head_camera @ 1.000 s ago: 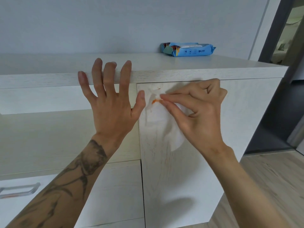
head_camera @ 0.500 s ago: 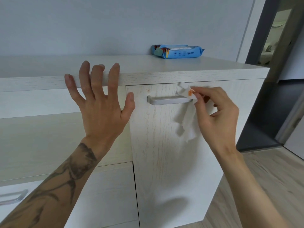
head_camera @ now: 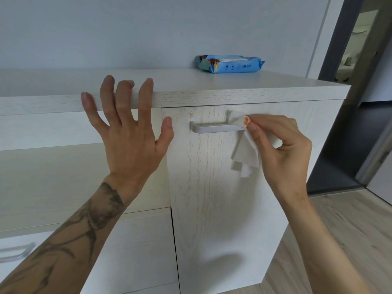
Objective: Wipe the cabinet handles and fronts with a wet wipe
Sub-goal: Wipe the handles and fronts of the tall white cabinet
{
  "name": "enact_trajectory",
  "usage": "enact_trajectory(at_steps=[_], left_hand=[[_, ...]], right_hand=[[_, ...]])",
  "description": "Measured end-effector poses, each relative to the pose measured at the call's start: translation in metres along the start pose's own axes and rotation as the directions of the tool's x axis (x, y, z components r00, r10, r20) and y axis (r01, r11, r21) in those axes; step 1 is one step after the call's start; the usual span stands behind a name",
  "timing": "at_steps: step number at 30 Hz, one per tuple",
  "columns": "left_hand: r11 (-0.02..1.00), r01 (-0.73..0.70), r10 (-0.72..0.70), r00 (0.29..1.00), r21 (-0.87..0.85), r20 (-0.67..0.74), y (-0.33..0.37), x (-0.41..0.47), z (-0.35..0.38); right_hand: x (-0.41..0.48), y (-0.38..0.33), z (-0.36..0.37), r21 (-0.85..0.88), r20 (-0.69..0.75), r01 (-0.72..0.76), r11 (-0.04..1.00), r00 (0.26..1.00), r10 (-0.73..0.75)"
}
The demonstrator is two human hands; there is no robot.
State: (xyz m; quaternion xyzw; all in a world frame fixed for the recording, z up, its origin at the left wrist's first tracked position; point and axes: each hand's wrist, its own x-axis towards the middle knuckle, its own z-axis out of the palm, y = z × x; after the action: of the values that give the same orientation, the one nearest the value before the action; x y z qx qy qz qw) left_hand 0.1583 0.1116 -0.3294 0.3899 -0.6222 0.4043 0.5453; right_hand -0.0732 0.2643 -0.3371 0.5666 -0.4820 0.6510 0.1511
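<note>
A pale wood cabinet [head_camera: 212,96] stands against a grey-blue wall, with a blue wipe pack [head_camera: 230,64] on top. Our right hand [head_camera: 282,149] pinches an orange-stained wet wipe [head_camera: 246,149] against the right end of the door's metal handle [head_camera: 214,127]. Our left hand [head_camera: 127,132] is spread flat, fingers straight, near the cabinet's top edge.

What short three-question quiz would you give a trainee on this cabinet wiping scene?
1. True or false: the right hand pinches the wet wipe at the right end of the door handle.
2. Multiple choice: the left hand is A) gripping a drawer handle, B) spread open at the front edge of the cabinet top, C) holding a sponge.
3. Fill in: the blue wipe pack lies on the cabinet ____.
Key: 1 true; 2 B; 3 top.
</note>
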Motion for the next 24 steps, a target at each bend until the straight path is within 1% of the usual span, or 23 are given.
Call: enact_trajectory(at_steps=[4,7,9,13,15,17,18,22,24], left_hand=[[1.000,-0.001,0.001,1.000,-0.007,-0.001,0.000,0.000,0.000],[1.000,-0.003,0.003,1.000,-0.013,0.001,0.000,0.001,-0.001],[1.000,-0.008,0.008,1.000,-0.011,0.004,0.000,0.000,-0.001],[1.000,-0.010,0.010,1.000,-0.015,0.000,0.000,0.000,-0.001],[1.000,-0.011,0.011,1.000,-0.017,0.001,-0.001,0.000,0.000],[1.000,-0.008,0.008,1.000,-0.013,0.002,-0.001,0.000,0.000],[1.000,-0.008,0.008,1.000,-0.013,0.004,-0.001,0.000,0.000],[1.000,-0.010,0.010,1.000,-0.018,0.002,-0.001,0.000,0.000],[1.000,-0.007,0.007,1.000,-0.022,0.004,-0.002,0.001,0.000]], right_hand=[[-0.005,-0.001,0.001,-0.070,-0.041,0.074,0.995,0.996,-0.077],[0.007,0.005,-0.002,-0.041,-0.027,-0.018,0.999,0.999,0.017],[0.005,0.006,-0.001,-0.040,-0.025,-0.044,0.998,0.999,0.043],[-0.008,0.001,-0.003,-0.084,-0.032,0.064,0.994,0.997,-0.067],[-0.004,0.002,-0.003,-0.084,-0.054,0.025,0.996,0.998,-0.029],[-0.001,0.000,0.002,-0.043,-0.074,-0.033,0.999,0.997,0.030],[-0.002,-0.001,0.003,-0.038,-0.074,-0.037,0.999,0.997,0.034],[-0.006,-0.005,0.002,-0.133,-0.046,0.082,0.988,0.995,-0.088],[-0.001,-0.005,-0.001,-0.142,-0.033,0.105,0.984,0.993,-0.111]])
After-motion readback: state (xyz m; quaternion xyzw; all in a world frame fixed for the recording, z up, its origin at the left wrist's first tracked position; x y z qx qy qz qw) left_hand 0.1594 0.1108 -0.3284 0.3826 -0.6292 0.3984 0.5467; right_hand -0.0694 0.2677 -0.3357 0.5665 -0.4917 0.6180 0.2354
